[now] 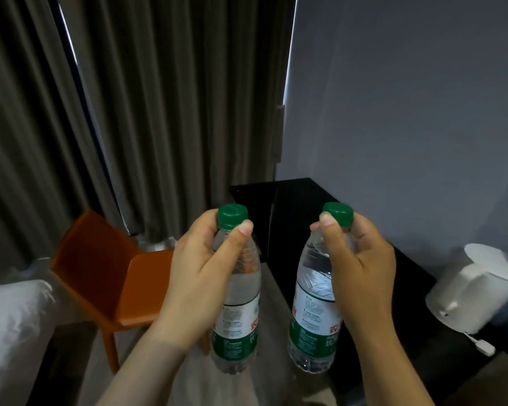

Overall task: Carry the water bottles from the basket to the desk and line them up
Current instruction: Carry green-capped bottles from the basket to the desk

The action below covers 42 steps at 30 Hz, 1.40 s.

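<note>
Left hand (pixel 200 276) grips left bottle (pixel 242 315), right hand (pixel 361 271) grips right bottle (pixel 311 312): clear plastic, green caps. Past the hands, a shiny black desk (pixel 294 200), gray curtains (pixel 159 112).

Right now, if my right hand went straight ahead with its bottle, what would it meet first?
Probably the desk, ahead of the right hand and its bottle; above it, the wall. The kettle sits off to the right. Depth is unclear.

A bedroom, likely a hotel room: heavy floor-length curtains (pixel 159 112) cover the window, a black desk (pixel 291 206) against a grey wall (pixel 408 112) carries a white electric kettle (pixel 475 294), an orange chair (pixel 106 273) stands near, and what looks like white bedding (pixel 12 317) lies at the left.
</note>
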Motion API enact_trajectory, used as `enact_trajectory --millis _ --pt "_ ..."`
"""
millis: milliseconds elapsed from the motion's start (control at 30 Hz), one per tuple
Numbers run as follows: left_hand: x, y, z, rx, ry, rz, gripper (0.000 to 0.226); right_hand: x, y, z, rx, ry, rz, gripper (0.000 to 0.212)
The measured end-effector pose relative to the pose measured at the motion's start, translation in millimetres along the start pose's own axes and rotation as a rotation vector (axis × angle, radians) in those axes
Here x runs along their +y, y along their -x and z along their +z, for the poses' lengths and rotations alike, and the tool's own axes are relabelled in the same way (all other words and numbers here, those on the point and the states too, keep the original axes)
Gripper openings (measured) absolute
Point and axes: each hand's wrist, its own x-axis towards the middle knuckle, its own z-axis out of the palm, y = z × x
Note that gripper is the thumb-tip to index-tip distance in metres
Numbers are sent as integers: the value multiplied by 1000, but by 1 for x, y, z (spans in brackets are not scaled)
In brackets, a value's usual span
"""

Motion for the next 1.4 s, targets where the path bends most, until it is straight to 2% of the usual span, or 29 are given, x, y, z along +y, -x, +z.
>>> enact_trajectory --millis 267,467,767,867,1000,1300,1400 --pt "-72 -86 17 -67 96 -79 16 63 -60 44 50 36 20 23" --pt "-126 -168 20 -167 124 -65 16 110 -113 91 120 113 37 19" --pt "-207 -267 32 -275 104 -75 19 174 -171 142 110 179 115 12" --pt "-231 -292 40 -318 80 -95 23 196 -191 151 120 186 151 10" --pt "-265 -328 58 -355 9 -92 17 232 -222 159 110 160 211 10" --pt "-337 -418 126 -416 -95 -135 25 329 -308 152 54 121 301 14" --pt "-362 -440 148 -439 -155 -145 15 359 -332 147 -1 150 343 14"
